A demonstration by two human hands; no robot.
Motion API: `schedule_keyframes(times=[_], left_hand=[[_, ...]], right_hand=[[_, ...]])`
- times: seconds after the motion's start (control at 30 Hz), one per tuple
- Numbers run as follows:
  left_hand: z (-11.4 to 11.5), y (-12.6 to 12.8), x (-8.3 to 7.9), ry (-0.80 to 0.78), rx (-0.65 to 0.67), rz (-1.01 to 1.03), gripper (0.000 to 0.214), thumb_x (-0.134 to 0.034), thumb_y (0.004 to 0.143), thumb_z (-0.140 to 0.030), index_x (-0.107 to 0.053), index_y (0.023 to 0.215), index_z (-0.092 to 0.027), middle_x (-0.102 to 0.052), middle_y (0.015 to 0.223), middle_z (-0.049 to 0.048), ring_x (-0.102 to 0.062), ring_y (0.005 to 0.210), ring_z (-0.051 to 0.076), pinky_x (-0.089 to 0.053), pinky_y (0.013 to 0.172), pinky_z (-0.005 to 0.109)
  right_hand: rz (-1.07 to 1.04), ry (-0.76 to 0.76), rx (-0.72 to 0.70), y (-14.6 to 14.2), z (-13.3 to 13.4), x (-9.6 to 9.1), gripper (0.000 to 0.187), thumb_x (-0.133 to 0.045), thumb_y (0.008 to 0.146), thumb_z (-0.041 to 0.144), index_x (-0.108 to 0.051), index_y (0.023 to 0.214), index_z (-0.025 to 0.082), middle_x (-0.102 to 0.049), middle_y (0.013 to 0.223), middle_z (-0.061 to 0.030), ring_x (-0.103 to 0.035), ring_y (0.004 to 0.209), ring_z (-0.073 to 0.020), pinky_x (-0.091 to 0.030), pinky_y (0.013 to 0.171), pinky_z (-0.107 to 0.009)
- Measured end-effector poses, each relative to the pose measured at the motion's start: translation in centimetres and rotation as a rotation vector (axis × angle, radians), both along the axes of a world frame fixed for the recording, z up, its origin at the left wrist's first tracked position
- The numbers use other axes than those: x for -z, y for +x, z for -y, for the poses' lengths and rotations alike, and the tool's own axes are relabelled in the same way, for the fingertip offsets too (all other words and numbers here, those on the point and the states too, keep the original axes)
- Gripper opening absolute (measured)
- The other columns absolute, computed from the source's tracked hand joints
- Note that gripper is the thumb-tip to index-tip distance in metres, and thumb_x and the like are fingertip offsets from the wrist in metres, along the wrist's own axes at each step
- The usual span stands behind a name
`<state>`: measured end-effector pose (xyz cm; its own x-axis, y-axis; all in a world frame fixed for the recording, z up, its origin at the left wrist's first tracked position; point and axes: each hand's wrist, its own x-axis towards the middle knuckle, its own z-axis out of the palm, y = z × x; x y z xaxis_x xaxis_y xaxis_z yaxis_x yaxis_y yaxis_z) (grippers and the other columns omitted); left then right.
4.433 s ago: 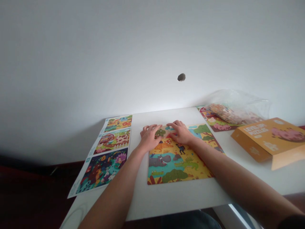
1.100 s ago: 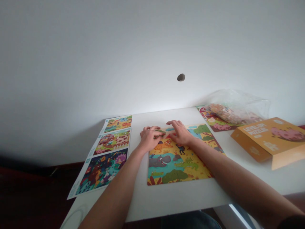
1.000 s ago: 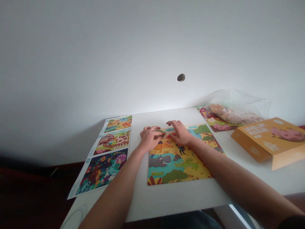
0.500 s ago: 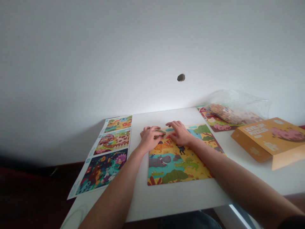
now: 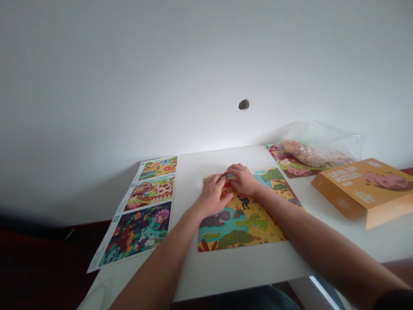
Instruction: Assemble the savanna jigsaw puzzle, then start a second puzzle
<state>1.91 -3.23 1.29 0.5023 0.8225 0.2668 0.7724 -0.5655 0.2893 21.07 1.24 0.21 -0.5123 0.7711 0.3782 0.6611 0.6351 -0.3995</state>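
A colourful animal jigsaw puzzle (image 5: 245, 224) lies flat on the white table (image 5: 232, 271) in front of me. My left hand (image 5: 213, 194) rests palm down on its upper left part, fingers stretched out flat. My right hand (image 5: 242, 179) lies beside it on the puzzle's upper middle, fingers extended and pressing on the pieces. The fingertips of both hands nearly meet near the puzzle's top edge. Neither hand holds anything that I can see.
A long picture sheet (image 5: 142, 206) with three scenes lies at the left. At the back right, a clear plastic bag of puzzle pieces (image 5: 316, 148) sits on another puzzle picture (image 5: 290, 165). An orange puzzle box (image 5: 364, 185) stands at the right.
My left hand has moved right from the puzzle's top left corner onto the puzzle and flattened out. The corner piece it was pinching now lies in place. My right hand barely moved.
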Motion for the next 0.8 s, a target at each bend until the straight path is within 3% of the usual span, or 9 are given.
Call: schedule_keyframes(times=[0.1, 0.2, 0.33, 0.53, 0.7, 0.8], left_hand=[[0.7, 1.1, 0.9, -0.068, -0.004, -0.114, 0.079, -0.045, 0.092, -0.059, -0.036, 0.148, -0.005, -0.035, 0.156, 0.0219, -0.026, 0.148, 0.035, -0.023, 0.12, 0.048], [0.7, 1.5, 1.6, -0.065, -0.024, -0.186, 0.079, -0.032, 0.095, -0.062, -0.031, 0.151, -0.006, -0.033, 0.157, 0.0204, -0.021, 0.15, 0.034, -0.018, 0.122, 0.05], [0.6, 1.5, 1.7, -0.028, -0.034, -0.226, 0.08, -0.026, 0.096, -0.063, -0.03, 0.152, -0.007, -0.031, 0.158, 0.0192, -0.021, 0.15, 0.033, -0.018, 0.122, 0.049], [0.9, 1.7, 1.5, 0.0, -0.087, -0.292, 0.074, -0.02, 0.1, -0.054, -0.029, 0.153, -0.004, -0.024, 0.161, 0.0171, -0.019, 0.151, 0.03, -0.02, 0.122, 0.048], [0.9, 1.8, 1.4, -0.012, -0.117, -0.316, 0.067, -0.022, 0.1, -0.048, -0.032, 0.153, -0.007, -0.021, 0.163, 0.0129, -0.018, 0.151, 0.03, -0.02, 0.122, 0.048], [0.9, 1.7, 1.6, -0.023, -0.121, -0.318, 0.067, -0.023, 0.1, -0.05, -0.032, 0.153, -0.009, -0.02, 0.163, 0.0113, -0.019, 0.151, 0.03, -0.02, 0.122, 0.047]], right_hand=[[-0.014, 0.006, 0.0, -0.2, -0.3, 0.5, 0.041, -0.049, 0.082, 0.012, -0.064, 0.12, 0.018, -0.063, 0.122, -0.0103, -0.055, 0.111, -0.0232, -0.044, 0.1, -0.039], [-0.018, 0.008, -0.015, -0.5, -0.6, 0.9, 0.042, -0.047, 0.085, 0.013, -0.06, 0.125, 0.015, -0.062, 0.125, -0.0125, -0.056, 0.115, -0.0221, -0.042, 0.104, -0.037], [0.033, -0.007, -0.032, -0.4, -0.6, 0.9, 0.04, -0.045, 0.087, 0.013, -0.059, 0.125, 0.013, -0.063, 0.124, -0.0127, -0.056, 0.118, -0.0216, -0.04, 0.107, -0.038], [0.239, -0.062, 0.045, 0.1, 0.8, 0.2, 0.049, -0.03, 0.101, 0.032, -0.047, 0.144, 0.014, -0.044, 0.152, -0.012, -0.032, 0.145, -0.029, -0.026, 0.117, -0.05], [0.351, -0.089, 0.108, 1.8, 2.4, 0.2, 0.063, -0.023, 0.102, 0.049, -0.032, 0.154, 0.015, -0.029, 0.161, -0.0085, -0.017, 0.15, -0.0327, -0.019, 0.12, -0.053], [0.378, -0.101, 0.144, 3.9, 3.6, 0.1, 0.066, -0.022, 0.101, 0.054, -0.028, 0.156, 0.018, -0.025, 0.162, -0.0069, -0.016, 0.151, -0.0313, -0.017, 0.121, -0.052]])
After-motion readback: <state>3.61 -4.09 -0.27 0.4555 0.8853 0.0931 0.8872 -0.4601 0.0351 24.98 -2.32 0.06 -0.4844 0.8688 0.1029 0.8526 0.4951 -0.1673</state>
